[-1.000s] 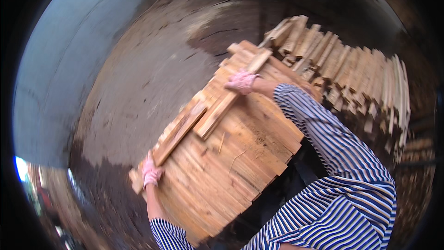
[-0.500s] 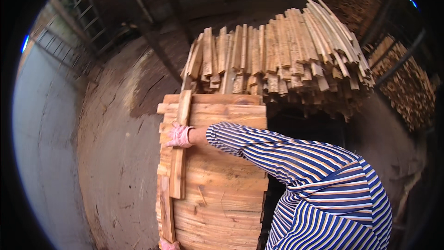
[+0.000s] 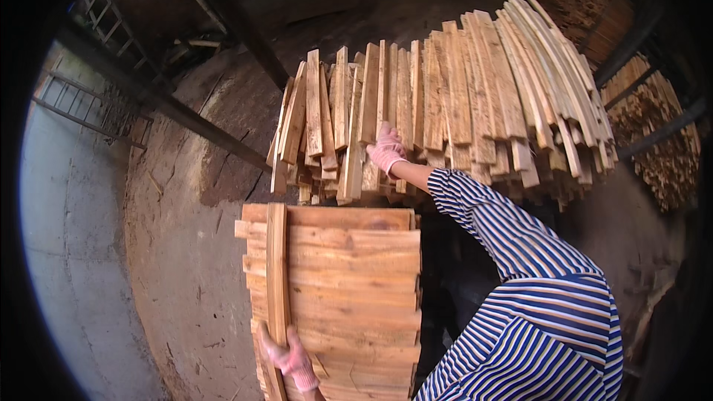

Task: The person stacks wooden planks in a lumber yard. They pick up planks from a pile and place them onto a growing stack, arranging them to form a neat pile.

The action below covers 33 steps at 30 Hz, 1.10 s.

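Note:
My right hand [image 3: 387, 151], in a pink glove, reaches forward to the near ends of the piled wooden strips. Its fingers close on the end of one wooden strip [image 3: 382, 89]. My left hand [image 3: 290, 360], gloved in pink too, is low in the picture with thumb and fingers spread apart. It straddles the near end of a narrow wooden strip [image 3: 277, 275] that lies lengthwise along the left side of a stack of boards [image 3: 349, 282]. These boards lie crosswise, side by side. Another strip [image 3: 272, 382] shows partly beneath my left hand.
The large pile of loose strips [image 3: 453, 89] stands beyond the board stack. Dark posts [image 3: 223, 18] rise at the far left, and a pale wall [image 3: 74, 252] runs along the left. More stacked wood [image 3: 653, 141] stands at the right, behind dark bars.
My right hand has left the lengthwise strip and moved forward and right to the pile. My left hand has come further into view, up to the strip, which now lies straighter.

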{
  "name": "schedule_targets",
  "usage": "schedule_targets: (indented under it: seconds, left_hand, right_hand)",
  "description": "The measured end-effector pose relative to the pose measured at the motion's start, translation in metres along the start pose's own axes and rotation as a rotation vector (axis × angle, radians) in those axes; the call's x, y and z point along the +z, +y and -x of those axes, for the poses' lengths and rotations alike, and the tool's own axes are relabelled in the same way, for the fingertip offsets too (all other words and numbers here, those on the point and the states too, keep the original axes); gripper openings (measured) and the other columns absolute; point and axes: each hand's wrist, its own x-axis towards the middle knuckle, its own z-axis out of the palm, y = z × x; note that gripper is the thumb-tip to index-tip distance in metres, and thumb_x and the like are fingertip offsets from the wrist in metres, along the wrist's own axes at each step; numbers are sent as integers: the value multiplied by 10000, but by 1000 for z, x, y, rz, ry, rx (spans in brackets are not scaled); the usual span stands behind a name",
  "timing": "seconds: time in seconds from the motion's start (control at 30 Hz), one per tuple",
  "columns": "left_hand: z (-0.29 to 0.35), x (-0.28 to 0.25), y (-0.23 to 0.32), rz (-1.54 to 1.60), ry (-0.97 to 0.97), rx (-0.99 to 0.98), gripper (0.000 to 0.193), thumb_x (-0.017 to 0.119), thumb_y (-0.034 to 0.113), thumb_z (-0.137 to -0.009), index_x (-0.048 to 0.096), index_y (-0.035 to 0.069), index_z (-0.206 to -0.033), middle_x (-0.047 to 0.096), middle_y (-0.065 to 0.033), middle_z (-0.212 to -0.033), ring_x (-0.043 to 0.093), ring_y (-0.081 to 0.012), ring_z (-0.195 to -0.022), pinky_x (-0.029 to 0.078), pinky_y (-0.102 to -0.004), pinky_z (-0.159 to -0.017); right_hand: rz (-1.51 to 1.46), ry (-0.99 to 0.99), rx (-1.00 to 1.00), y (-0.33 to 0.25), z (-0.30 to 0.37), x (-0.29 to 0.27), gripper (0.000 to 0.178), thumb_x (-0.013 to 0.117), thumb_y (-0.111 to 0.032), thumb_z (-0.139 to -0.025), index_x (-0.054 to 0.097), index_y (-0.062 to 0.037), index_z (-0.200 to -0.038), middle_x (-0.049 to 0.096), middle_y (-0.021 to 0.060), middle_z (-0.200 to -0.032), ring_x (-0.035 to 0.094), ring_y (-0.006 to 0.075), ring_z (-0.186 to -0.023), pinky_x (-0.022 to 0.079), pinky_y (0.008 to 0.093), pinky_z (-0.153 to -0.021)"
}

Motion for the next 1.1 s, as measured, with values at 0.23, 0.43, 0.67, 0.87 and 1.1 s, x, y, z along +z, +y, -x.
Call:
schedule_targets:
  seconds: [0.23, 0.43, 0.67, 0.87, 1.1]
  left_hand:
    - [-184, 246, 135, 273, -781, -37, 642, 720, 192, -890, 449, -9, -1436, 562, -218, -1398, 532, -308, -1316, 417, -392, -1105]
    - [-224, 394, 107, -323, -1112, -165, 732, 753, 486, -796, 557, -30, -1277, 665, -273, -1183, 631, -416, -1128, 515, -439, -942]
    - [-191, 440, 95, -329, -1016, -302, 587, 846, 391, -691, 653, 7, -1090, 714, -215, -1029, 698, -305, -980, 543, -381, -847]
    - [-225, 411, 122, -104, -1175, -253, 530, 789, 375, -720, 670, 48, -1119, 728, -201, -1014, 707, -330, -926, 545, -389, -821]
    - [-182, 374, 235, 417, -1173, -253, 595, 671, 397, -944, 493, -5, -1344, 672, -186, -1070, 664, -271, -946, 550, -381, -828]
  right_hand:
    - [155, -117, 101, 22, -128, -1, 802, 720, -365, -742, 444, -47, -1424, 571, 243, -1318, 619, 392, -1144, 517, 452, -952]
    - [-630, -78, 35, 39, -152, 0, 560, 610, -253, -876, 481, -22, -1369, 625, 196, -1129, 542, 244, -759, 456, 329, -620]
    - [-74, -118, 275, -32, -119, 19, 1073, 779, -296, -799, 73, -209, -1603, 269, 277, -1537, 337, 473, -1387, 383, 552, -1097]
    - [-760, -304, 254, 0, -123, -37, 717, 499, -289, -1013, 106, -177, -1603, 452, 288, -1425, 399, 78, -556, 363, 179, -361]
    - [-1224, -588, 234, 58, -28, -103, 1067, 679, 35, -858, -15, -269, -1609, 504, 241, -1403, 641, 238, -783, 579, 268, -617]
